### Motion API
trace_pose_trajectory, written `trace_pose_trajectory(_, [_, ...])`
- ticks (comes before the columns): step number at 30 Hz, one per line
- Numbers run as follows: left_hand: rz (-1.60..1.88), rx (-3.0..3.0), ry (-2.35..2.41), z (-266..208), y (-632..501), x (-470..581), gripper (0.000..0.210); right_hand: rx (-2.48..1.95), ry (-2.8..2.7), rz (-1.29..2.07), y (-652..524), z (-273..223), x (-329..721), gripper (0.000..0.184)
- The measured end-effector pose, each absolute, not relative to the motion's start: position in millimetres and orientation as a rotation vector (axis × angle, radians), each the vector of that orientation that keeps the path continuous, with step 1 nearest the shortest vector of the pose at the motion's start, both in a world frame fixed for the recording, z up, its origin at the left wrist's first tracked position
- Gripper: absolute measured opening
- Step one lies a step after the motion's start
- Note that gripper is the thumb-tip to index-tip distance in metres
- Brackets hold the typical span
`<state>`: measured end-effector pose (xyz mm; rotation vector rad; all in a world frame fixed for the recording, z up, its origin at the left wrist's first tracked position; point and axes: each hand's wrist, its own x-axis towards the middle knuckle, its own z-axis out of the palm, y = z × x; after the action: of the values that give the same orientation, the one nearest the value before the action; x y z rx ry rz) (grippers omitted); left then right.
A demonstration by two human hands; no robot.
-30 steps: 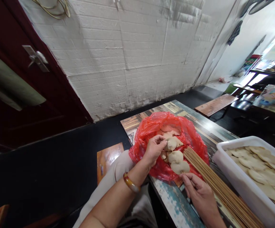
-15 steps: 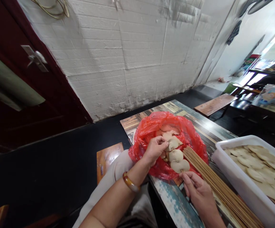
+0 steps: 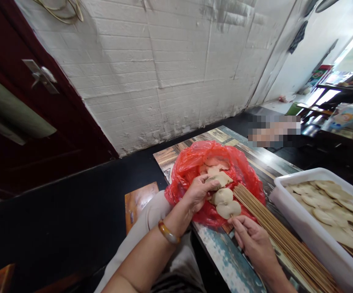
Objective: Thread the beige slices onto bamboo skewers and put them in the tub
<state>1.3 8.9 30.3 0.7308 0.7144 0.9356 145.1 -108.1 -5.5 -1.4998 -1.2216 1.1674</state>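
Note:
My right hand [image 3: 251, 236] pinches the lower end of a thin wooden skewer [image 3: 231, 216]. Two pale, thin round slices [image 3: 229, 208], looking like potato, are threaded one above the other on it. At the upper end, my left hand [image 3: 201, 190] grips another pale slice [image 3: 222, 178] between thumb and fingers; whether the stick passes fully through it is hidden. Both hands work over an opened red plastic bag [image 3: 191, 156] with more slices inside. A bundle of bare wooden skewers [image 3: 274, 230] lies beside my right hand, its tips resting on the bag.
A white plastic tub [image 3: 286, 199] with many slices, some on sticks, stands at the right of the patterned table [image 3: 215, 244]. A wooden stool [image 3: 138, 201] is left of my knee. Behind are a white brick wall [image 3: 127, 81] and a dark red door [image 3: 57, 122].
The held slice has turned slightly within my left hand and sits flatter over the skewer's upper end. Both hands keep nearly the same places; the whole view has shifted a little.

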Motion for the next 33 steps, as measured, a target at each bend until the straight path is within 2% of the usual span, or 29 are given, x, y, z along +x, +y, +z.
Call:
trace_pose_trajectory(10, [0.983, 0.709, 0.821, 28, 5, 10, 0.035, -1.528, -1.327, 1.024, -108, -1, 142, 0.030])
trace_pose_trajectory(24, [0.901, 0.702, 0.630, 23, 4, 0, 0.034, -1.378, -0.941, 1.273, -106, -4, 141, 0.033])
trace_pose_trajectory(33, [0.941, 0.771, 0.703, 18, 1, 4, 0.035, -1.371, -0.930, 1.301, -106, 0, 141, 0.034])
